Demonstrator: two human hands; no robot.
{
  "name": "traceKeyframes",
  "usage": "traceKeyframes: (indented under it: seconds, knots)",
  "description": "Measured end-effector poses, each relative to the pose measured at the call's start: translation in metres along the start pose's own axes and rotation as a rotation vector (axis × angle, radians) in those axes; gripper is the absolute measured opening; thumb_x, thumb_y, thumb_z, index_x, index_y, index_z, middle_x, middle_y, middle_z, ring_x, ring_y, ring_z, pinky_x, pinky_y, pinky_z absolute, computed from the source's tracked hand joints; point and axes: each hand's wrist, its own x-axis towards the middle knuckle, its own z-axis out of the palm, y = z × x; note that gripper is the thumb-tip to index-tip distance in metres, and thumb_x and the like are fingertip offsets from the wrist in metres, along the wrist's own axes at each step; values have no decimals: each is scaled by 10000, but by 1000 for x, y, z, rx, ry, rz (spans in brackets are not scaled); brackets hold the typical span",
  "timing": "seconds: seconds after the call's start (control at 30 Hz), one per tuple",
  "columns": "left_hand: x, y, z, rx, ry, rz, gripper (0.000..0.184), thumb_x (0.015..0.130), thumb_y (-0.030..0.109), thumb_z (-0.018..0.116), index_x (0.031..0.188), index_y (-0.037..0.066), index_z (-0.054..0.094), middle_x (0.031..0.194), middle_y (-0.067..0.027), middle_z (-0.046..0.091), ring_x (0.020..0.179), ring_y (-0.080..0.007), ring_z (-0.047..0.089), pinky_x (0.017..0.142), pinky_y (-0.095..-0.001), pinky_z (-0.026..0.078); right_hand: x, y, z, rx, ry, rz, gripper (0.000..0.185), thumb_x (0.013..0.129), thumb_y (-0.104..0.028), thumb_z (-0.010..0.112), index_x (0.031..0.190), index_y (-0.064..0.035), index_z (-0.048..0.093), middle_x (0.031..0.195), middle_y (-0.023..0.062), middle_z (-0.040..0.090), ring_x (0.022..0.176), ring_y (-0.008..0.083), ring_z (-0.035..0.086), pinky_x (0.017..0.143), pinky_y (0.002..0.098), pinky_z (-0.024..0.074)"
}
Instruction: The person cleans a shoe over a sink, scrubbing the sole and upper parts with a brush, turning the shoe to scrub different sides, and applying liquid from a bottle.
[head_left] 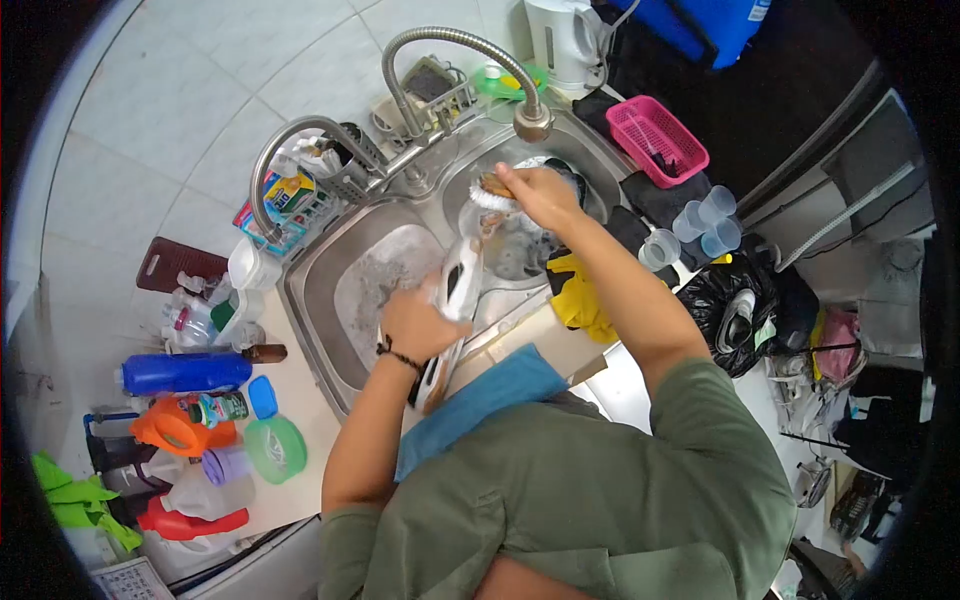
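My left hand point(418, 322), a dark bracelet at its wrist, is closed round a white-and-black shoe point(462, 278). The shoe is tilted over the divider between the two basins, its lower end near the front edge of the sink. Above the right basin point(607, 190), my right hand point(541, 196) grips a scrub brush point(492, 198) with a brown back and white bristles. The brush is close to the shoe's upper end; whether they touch is unclear. Grey, sudsy water fills part of the left basin point(335, 262). Dark and white items, partly hidden by my right hand, lie in the right basin.
A flexible faucet point(388, 75) arches over the right basin, and a second spout point(262, 180) over the left. A blue cloth point(480, 400) hangs at the front edge beside yellow gloves point(583, 305). Bottles and a blue flask point(185, 373) crowd the left; a pink basket point(655, 140) stands right.
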Motion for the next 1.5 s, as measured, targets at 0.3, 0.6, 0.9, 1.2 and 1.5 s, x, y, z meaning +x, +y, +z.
traceKeyframes:
  seconds: [0.3,0.6,0.9,1.2,1.5]
  knots:
    - [-40,-16,-5,59,159,236,788,557,495,842,1206,89,653,994,-127,713,879,-340,602,778,-432,495,-14,11,52,-319,-314,-373,491,892,-597,465,887,-220,779,834,132,720,732,331,690,670,450,532]
    - [-40,-20,-12,128,59,226,754,543,376,822,1227,113,642,967,-97,696,901,-308,577,783,-421,470,-16,32,56,-135,-342,-342,437,916,-539,495,902,-206,778,849,124,719,806,320,685,731,398,534]
    - [-41,-18,-11,140,79,238,822,487,305,758,1277,124,621,975,-118,665,908,-330,565,814,-435,479,-27,17,55,-186,-327,-415,441,903,-529,493,905,-191,776,842,151,712,764,359,673,725,450,533]
    - [-44,-20,-8,181,136,279,792,496,318,794,1253,157,623,908,-65,646,905,-285,572,743,-422,443,-19,50,66,-178,-149,-480,437,907,-514,508,815,-165,754,770,127,699,718,339,675,651,444,531]
    - [-39,-35,-6,88,98,231,786,535,409,829,1249,144,633,982,-97,684,912,-310,589,783,-443,483,-41,26,60,-235,-87,-465,335,861,-473,582,782,-195,751,751,70,703,628,311,656,584,451,523]
